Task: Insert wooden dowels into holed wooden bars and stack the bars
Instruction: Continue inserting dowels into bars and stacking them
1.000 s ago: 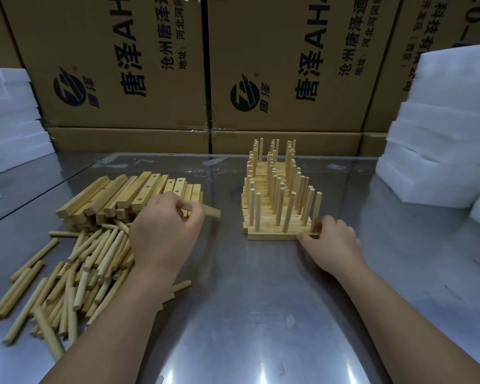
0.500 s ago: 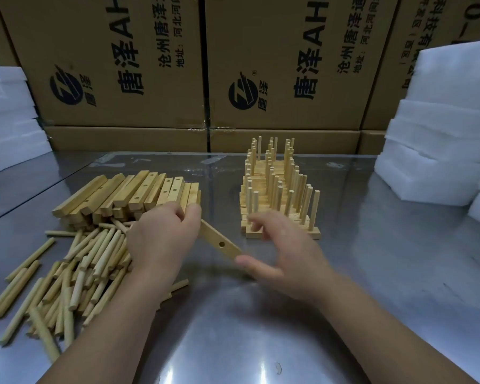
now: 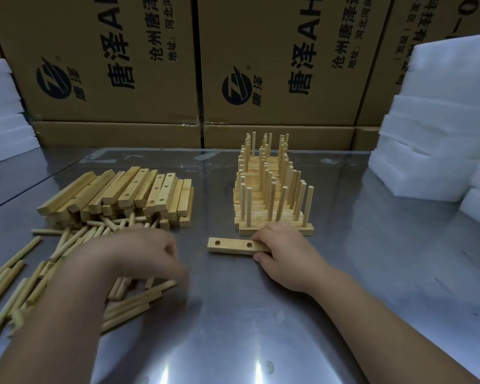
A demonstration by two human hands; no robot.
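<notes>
Head view: holed bar [image 3: 230, 246], handed across from left hand [image 3: 139, 253], now flat on desk [image 3: 261, 328], end gripped by right hand [image 3: 283, 253]; dowelled stack [image 3: 272, 195] just beyond. Left hand blurred over loose dowels [image 3: 67, 250], grip unreadable. Dowelling likely next.

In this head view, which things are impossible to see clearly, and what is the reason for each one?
Head view:
1. Left hand: motion blur; whether it grips anything is unclear.
2. Loose bar: its right end is covered by the right hand, so any further hole is hidden.
3. Stack: rear bars hidden behind its upright dowels.
4. Cardboard boxes: print cut off by the top edge.
</notes>
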